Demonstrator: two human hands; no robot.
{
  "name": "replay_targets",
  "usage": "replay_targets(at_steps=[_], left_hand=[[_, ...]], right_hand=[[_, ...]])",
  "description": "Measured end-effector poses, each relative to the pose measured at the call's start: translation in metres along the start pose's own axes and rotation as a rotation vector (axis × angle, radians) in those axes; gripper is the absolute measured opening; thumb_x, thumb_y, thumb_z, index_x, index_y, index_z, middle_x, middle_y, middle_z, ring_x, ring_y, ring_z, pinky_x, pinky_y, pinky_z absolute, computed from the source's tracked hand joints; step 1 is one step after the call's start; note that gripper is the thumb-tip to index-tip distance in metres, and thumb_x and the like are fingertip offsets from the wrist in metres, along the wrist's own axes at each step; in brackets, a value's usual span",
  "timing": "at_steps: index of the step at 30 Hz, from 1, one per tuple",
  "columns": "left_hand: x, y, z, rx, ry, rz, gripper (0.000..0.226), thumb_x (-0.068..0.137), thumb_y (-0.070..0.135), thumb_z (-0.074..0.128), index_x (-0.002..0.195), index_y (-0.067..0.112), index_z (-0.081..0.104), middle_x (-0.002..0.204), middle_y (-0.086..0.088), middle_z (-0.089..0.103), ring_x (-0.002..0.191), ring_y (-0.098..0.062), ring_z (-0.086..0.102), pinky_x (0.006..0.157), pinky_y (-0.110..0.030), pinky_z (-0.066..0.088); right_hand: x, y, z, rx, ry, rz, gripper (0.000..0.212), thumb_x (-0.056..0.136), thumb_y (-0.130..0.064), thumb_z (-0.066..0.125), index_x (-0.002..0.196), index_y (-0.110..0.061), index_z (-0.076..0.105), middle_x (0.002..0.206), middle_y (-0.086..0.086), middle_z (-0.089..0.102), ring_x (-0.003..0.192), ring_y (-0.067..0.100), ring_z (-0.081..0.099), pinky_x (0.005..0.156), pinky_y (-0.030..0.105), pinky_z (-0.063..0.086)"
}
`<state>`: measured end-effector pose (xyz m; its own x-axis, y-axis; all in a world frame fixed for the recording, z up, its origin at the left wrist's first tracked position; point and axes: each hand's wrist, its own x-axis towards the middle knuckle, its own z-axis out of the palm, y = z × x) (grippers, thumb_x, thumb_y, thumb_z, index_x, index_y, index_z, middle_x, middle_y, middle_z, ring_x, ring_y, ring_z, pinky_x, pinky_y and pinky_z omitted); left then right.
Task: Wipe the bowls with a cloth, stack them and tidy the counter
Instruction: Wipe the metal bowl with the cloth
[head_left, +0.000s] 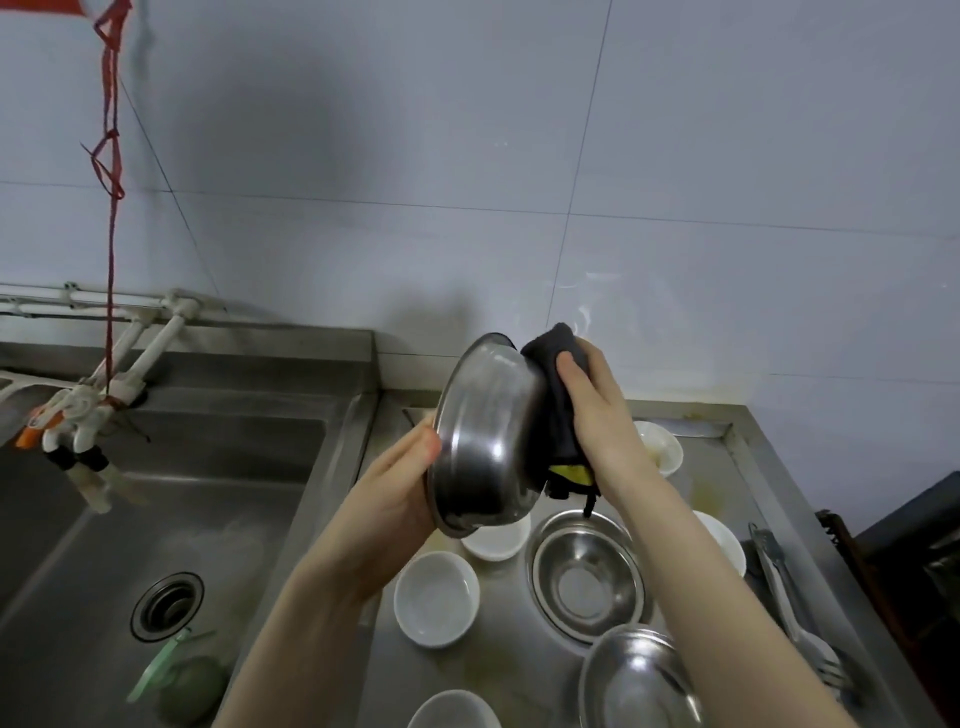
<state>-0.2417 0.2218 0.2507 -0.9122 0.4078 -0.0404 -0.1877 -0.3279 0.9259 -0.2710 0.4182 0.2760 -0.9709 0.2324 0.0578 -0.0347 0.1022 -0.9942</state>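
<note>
Head view: I'm gripping the steel bowl (485, 434) with my left hand (400, 486) while my right hand (592, 410) is pressing the dark cloth (558, 405) against it.

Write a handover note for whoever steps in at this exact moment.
Left hand grips the rim of a steel bowl, held tilted above the counter.
Right hand presses a dark cloth against the bowl's underside.
Done: nothing stacked yet.
Left: finish this bowl; wipe the two other steel bowls and the white bowls, stack them, tidy the utensils.
</note>
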Motion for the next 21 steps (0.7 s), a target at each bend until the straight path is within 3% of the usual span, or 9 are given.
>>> replay_targets(at_steps=[2,4,6,8,10,12,17,19,21], left_hand=[[0.004,0.004,0.002,0.017,-0.005,-0.014,0.041,0.102,0.032,0.04,0.135,0.02,0.06,0.13,-0.017,0.065,0.124,-0.035,0.06,0.106,-0.056,0.045],[0.008,0.004,0.007,0.031,-0.02,-0.017,0.043,0.099,0.032,0.04,0.134,0.017,0.06,0.127,-0.016,0.067,0.119,-0.033,0.064,0.098,-0.048,0.052],[0.012,0.004,0.011,-0.071,-0.015,-0.017,0.045,0.099,0.034,0.039,0.133,0.013,0.06,0.125,-0.017,0.068,0.115,-0.033,0.066,0.088,-0.04,0.059],[0.016,0.003,0.007,-0.262,0.017,-0.034,0.049,0.103,0.038,0.032,0.134,0.01,0.058,0.128,-0.018,0.066,0.119,-0.033,0.064,0.088,-0.038,0.059],[0.019,0.005,0.001,-0.392,0.074,-0.028,0.059,0.103,0.046,0.028,0.132,0.009,0.062,0.13,-0.019,0.065,0.12,-0.032,0.064,0.092,-0.038,0.058],[0.021,0.008,-0.001,-0.35,0.127,-0.009,0.057,0.1,0.048,0.034,0.127,0.011,0.067,0.13,-0.02,0.065,0.117,-0.03,0.066,0.092,-0.038,0.058],[0.02,0.006,0.004,-0.274,0.196,0.05,0.041,0.098,0.023,0.047,0.137,0.017,0.056,0.131,-0.016,0.066,0.118,-0.03,0.065,0.096,-0.04,0.056],[0.016,0.005,0.007,-0.318,0.186,0.076,0.041,0.093,0.021,0.049,0.132,0.017,0.06,0.128,-0.015,0.067,0.113,-0.028,0.068,0.093,-0.041,0.055],[0.011,0.005,0.007,-0.307,0.159,0.098,0.041,0.089,0.021,0.049,0.128,0.018,0.062,0.125,-0.012,0.069,0.108,-0.025,0.07,0.09,-0.038,0.058]], right_hand=[[-0.008,-0.005,0.001,-0.107,-0.03,-0.141,0.032,0.102,-0.031,0.046,0.133,-0.038,0.045,0.121,-0.026,0.055,0.11,-0.009,0.052,0.085,0.005,0.038],[-0.019,-0.012,0.009,-0.298,-0.081,-0.353,0.038,0.1,-0.032,0.047,0.137,-0.035,0.044,0.132,-0.02,0.054,0.119,-0.006,0.049,0.096,0.005,0.034],[-0.03,-0.013,0.019,-0.54,-0.145,-0.567,0.045,0.097,-0.035,0.047,0.141,-0.03,0.043,0.14,-0.01,0.051,0.131,0.004,0.042,0.11,0.026,0.034],[-0.04,-0.005,0.027,-0.754,-0.181,-0.721,0.047,0.096,-0.037,0.048,0.142,-0.028,0.042,0.144,-0.008,0.047,0.142,0.01,0.031,0.113,0.045,0.03],[-0.052,0.014,0.033,-0.894,-0.225,-0.835,0.047,0.099,-0.038,0.047,0.145,-0.029,0.039,0.15,-0.01,0.042,0.148,0.011,0.02,0.114,0.052,0.027],[-0.063,0.039,0.037,-0.962,-0.198,-0.958,0.044,0.102,-0.036,0.046,0.145,-0.028,0.041,0.153,-0.009,0.04,0.149,0.015,0.019,0.113,0.058,0.025],[-0.073,0.068,0.041,-0.733,0.094,-0.988,0.039,0.104,-0.029,0.043,0.142,-0.02,0.04,0.152,-0.001,0.041,0.145,0.026,0.03,0.111,0.066,0.026],[-0.076,0.066,0.042,-0.527,0.176,-0.876,0.041,0.104,-0.029,0.039,0.144,-0.022,0.036,0.154,-0.003,0.036,0.146,0.026,0.029,0.115,0.06,0.023],[-0.074,0.056,0.037,-0.2,0.271,-0.63,0.046,0.101,-0.029,0.041,0.146,-0.031,0.034,0.153,-0.011,0.037,0.144,0.018,0.032,0.117,0.046,0.028]])
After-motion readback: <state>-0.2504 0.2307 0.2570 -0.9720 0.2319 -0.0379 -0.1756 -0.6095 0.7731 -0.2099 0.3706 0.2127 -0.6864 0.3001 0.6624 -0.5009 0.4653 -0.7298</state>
